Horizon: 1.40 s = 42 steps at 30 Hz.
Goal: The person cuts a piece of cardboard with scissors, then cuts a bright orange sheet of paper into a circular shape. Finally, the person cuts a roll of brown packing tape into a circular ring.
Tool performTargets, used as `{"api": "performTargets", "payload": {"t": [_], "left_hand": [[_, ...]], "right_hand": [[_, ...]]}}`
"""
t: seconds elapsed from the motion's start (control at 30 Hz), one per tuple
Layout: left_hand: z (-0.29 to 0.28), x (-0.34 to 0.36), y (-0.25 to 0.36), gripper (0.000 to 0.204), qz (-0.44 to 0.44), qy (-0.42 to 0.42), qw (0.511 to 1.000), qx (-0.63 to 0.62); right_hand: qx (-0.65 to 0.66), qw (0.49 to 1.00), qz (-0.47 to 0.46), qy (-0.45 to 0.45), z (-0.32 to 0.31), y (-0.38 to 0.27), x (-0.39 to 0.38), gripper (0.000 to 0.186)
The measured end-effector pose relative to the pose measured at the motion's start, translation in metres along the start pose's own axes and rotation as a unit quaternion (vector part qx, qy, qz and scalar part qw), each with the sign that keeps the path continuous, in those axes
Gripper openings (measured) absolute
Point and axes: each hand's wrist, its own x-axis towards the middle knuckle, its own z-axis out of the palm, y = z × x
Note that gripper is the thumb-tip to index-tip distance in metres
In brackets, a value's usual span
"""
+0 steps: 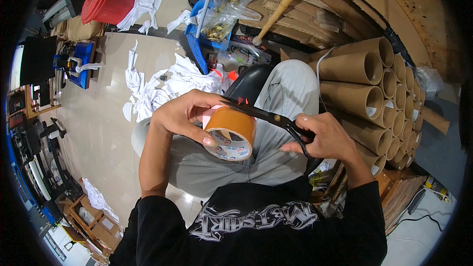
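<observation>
Above my lap, my left hand (183, 114) holds a wide roll of brown packing tape (237, 127) from its left side. The thumb lies along the near rim and the fingers reach over the far side. My right hand (326, 135) has its fingers through the handle loops of black scissors (270, 116). Their blades point left and lie across the far upper edge of the roll, close to my left fingertips. Whether the blades are parted I cannot make out. Something pale pink shows between my left hand and the roll; its kind is hidden.
White fabric scraps (180, 81) lie heaped on the tiled floor (103, 133) beyond my legs. Stacked cardboard tubes (357, 66) stand close on my right. A blue dustpan (197, 51), wooden pole (286, 7) and flattened cardboard (315, 12) are ahead; a red bucket (106, 2) is far left.
</observation>
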Motion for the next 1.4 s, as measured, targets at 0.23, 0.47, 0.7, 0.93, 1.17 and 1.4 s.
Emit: {"api": "performTargets", "payload": {"t": [0.23, 0.47, 0.7, 0.93, 1.17, 1.4], "left_hand": [[0.001, -0.001, 0.003, 0.085, 0.030, 0.046, 0.998, -0.010], [-0.006, -0.005, -0.005, 0.097, 0.120, 0.156, 0.980, -0.005], [-0.009, -0.010, -0.012, 0.099, 0.141, 0.157, 0.977, 0.016], [-0.001, -0.007, -0.002, 0.097, 0.128, 0.157, 0.979, 0.030], [0.003, -0.004, 0.000, 0.094, 0.134, 0.190, 0.972, 0.017], [0.021, 0.014, -0.007, 0.089, 0.235, 0.347, 0.897, -0.139]], "right_hand": [[0.112, 0.992, 0.014, 0.055, 0.004, 0.008, 0.004, 0.056], [0.230, 0.971, -0.010, 0.064, 0.033, 0.013, 0.000, 0.061], [0.196, 0.977, -0.045, 0.067, 0.033, -0.007, 0.001, 0.060], [0.160, 0.982, -0.038, 0.089, 0.029, -0.011, 0.000, 0.055], [0.175, 0.975, -0.002, 0.136, 0.039, -0.002, 0.003, 0.050], [0.396, 0.903, 0.008, 0.167, 0.061, -0.014, 0.013, 0.034]]}}
